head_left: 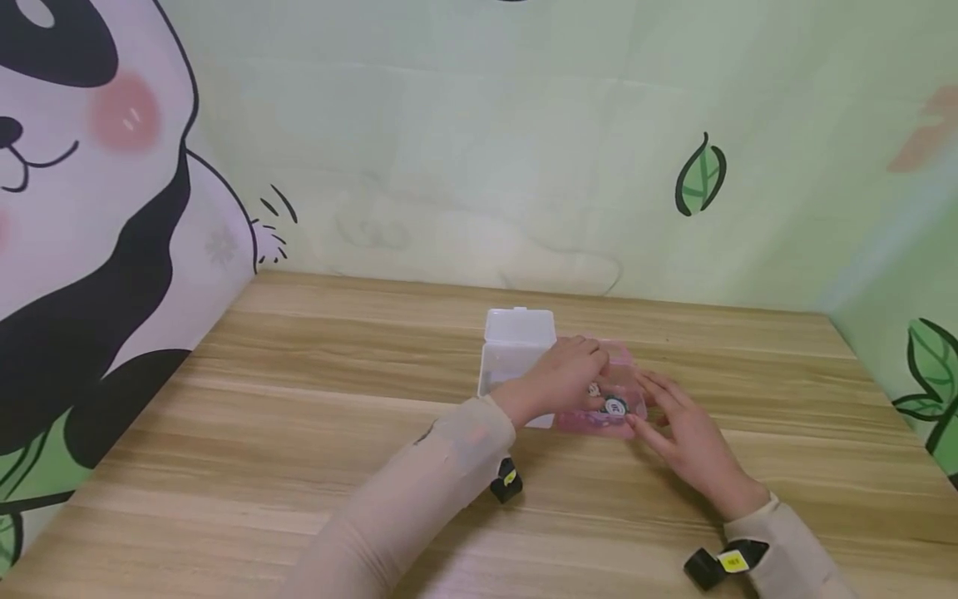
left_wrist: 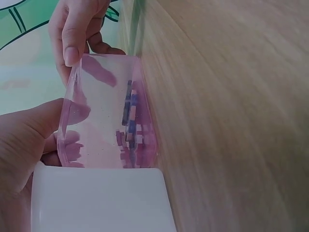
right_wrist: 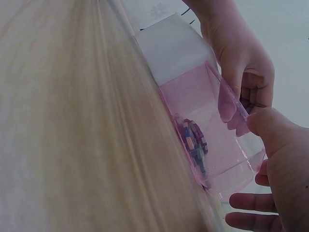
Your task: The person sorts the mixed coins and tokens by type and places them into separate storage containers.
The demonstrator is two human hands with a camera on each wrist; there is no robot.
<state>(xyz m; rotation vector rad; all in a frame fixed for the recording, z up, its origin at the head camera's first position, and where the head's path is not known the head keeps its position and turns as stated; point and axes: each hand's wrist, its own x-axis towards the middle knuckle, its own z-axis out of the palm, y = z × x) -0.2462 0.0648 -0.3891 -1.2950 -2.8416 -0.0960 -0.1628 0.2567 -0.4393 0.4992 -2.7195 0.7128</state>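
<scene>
A see-through pink plastic box (head_left: 624,353) stands on the table with several round chips (head_left: 615,407) lying at its bottom. My left hand (head_left: 565,374) reaches over the wall with its fingers inside, above the chips; no chip shows between them. At the box's right end, my right hand (head_left: 688,437) holds the corner, thumb on the near side and fingers behind. Against the left end stands a white plastic box (head_left: 490,366) with its lid (head_left: 520,325) flipped back. My left forearm covers part of the white box.
The wood-grain table (head_left: 337,358) extends to a pale green wall (head_left: 449,166) behind it. A large panda print (head_left: 82,208) covers the left side wall, and printed leaves (head_left: 935,366) show on the right. Both wrists carry small black cameras (head_left: 506,482).
</scene>
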